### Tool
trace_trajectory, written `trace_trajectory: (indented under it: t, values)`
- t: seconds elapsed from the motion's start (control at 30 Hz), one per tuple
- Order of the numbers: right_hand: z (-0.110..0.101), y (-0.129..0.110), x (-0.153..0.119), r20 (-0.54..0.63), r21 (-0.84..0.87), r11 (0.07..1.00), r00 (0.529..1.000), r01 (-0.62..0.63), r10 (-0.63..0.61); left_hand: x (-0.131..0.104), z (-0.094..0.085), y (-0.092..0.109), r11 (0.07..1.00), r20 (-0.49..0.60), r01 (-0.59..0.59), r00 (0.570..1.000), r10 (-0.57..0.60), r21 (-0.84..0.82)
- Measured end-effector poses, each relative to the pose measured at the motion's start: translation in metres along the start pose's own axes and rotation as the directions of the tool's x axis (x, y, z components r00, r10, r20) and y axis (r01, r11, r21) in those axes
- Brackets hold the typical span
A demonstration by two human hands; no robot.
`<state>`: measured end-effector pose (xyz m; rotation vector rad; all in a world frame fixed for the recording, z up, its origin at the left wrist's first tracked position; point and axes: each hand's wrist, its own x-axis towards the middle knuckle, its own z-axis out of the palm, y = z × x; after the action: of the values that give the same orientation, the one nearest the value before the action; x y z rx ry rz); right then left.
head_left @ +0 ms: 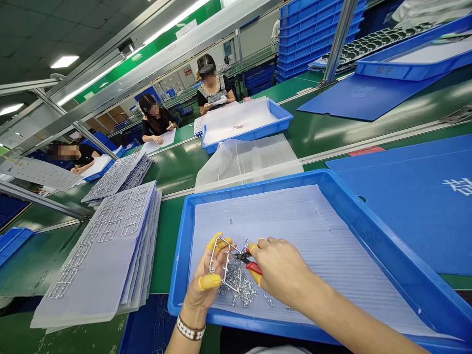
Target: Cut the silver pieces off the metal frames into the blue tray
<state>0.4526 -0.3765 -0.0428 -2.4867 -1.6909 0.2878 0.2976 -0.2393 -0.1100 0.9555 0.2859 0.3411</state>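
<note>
My left hand (209, 270), with yellow finger cots on several fingers, grips a silvery sprue frame (225, 260) above the blue tray (179, 255). In my right hand (275, 260) is a pair of side cutters (253, 266) with red handles. Their dark jaws are at the frame's right side; whether they are closed on it I cannot tell. Below the frame, a pile of small shiny metallic-looking pieces (248, 294) lies on the tray's white liner (295, 221). A few pieces lie apart from the pile.
Left of the tray, stacked sheets (106, 250) carry more silvery frames. Behind it lie a translucent sheet (247, 162) and another blue tray (283, 115). A blue board (416, 196) is at the right. Several people (212, 88) sit across the green bench.
</note>
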Motion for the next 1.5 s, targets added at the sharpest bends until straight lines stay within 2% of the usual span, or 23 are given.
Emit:
trace_trajectory:
  t: [0.83,1.17,1.37,1.5]
  values:
    - [0.003,0.002,0.002,-0.005,-0.001,1.0,1.0,0.011,-0.011,0.001,0.005,0.001,0.997,-0.012,-0.015,1.0,0.016,0.072]
    - [0.008,0.001,-0.001,-0.007,-0.027,1.0,1.0,0.015,-0.015,0.001,0.007,0.001,0.987,0.018,-0.027,1.0,0.024,0.156]
    - [0.006,0.012,-0.004,0.02,-0.007,0.999,0.999,-0.047,0.047,-0.001,0.002,0.004,0.997,-0.016,-0.04,0.999,0.041,0.067]
    - [0.023,0.031,-0.017,-0.032,0.026,0.998,0.997,-0.065,0.066,-0.004,-0.012,0.016,0.996,-0.088,-0.088,0.992,0.085,-0.032]
